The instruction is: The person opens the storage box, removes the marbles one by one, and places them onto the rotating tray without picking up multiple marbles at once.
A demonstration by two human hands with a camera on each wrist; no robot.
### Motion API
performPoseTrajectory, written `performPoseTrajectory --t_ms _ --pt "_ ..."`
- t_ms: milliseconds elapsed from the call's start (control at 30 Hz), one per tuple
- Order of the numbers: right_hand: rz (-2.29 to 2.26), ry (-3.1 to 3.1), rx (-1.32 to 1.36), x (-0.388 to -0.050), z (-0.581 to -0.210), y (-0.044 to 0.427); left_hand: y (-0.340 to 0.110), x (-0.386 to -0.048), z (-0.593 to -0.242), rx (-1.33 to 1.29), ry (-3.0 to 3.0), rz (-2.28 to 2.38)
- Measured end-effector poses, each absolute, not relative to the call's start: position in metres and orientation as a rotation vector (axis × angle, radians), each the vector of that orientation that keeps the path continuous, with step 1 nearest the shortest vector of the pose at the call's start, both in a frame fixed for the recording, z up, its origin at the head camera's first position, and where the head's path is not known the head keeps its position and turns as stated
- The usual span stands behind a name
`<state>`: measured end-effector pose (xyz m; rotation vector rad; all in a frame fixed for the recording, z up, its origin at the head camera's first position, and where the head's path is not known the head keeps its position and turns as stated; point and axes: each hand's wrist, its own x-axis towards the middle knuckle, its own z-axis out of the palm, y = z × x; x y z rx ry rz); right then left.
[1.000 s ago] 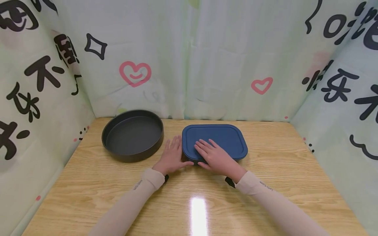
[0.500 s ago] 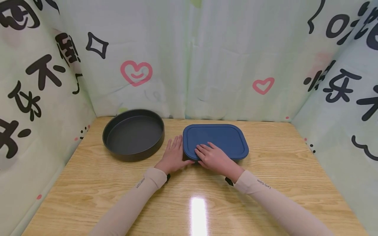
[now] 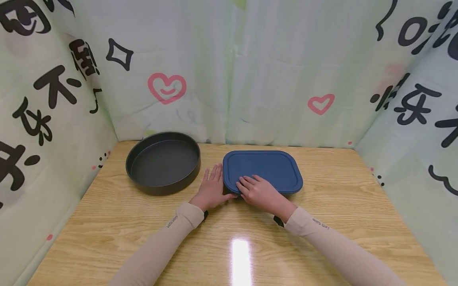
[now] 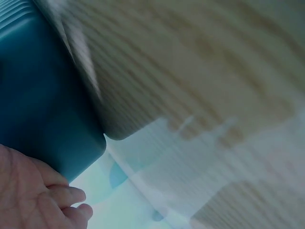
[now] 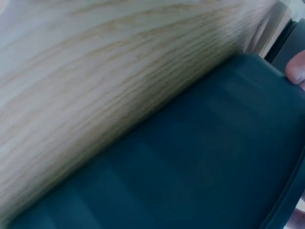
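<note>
A rectangular food storage box (image 5: 167, 157) with a blue lid (image 3: 273, 167) stands on the wooden table, right of the round pan. My left hand (image 3: 212, 190) lies along the box's left side with straight fingers, its thumb stretched toward the front left corner. In the left wrist view its fingers (image 4: 66, 202) rest by the dark blue box wall. My right hand (image 3: 264, 194) has bent fingers on top of the lid near the front edge, with the thumb at the front below the rim. The lid lies flat on the box; its contents are hidden.
A dark grey round pan (image 3: 162, 163) stands close left of my left hand. Printed cloth (image 3: 229, 79) hangs behind the table and along both sides. Bright light reflects off the table (image 3: 200, 254) near its front.
My right hand has drawn back slightly toward the lid's front edge, its fingers more bent than before. The left hand keeps its place beside the box. The view has shifted slightly.
</note>
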<state>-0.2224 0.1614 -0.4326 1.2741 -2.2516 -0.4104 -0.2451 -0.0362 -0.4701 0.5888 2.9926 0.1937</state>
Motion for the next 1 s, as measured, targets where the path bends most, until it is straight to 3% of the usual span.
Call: performPoseTrajectory --t_ms 1000 --pt "-0.081 -2.274 1.215 -0.218 -0.440 0.185 -0.037 -0.245 -0.470 0.575 2.988 0.220"
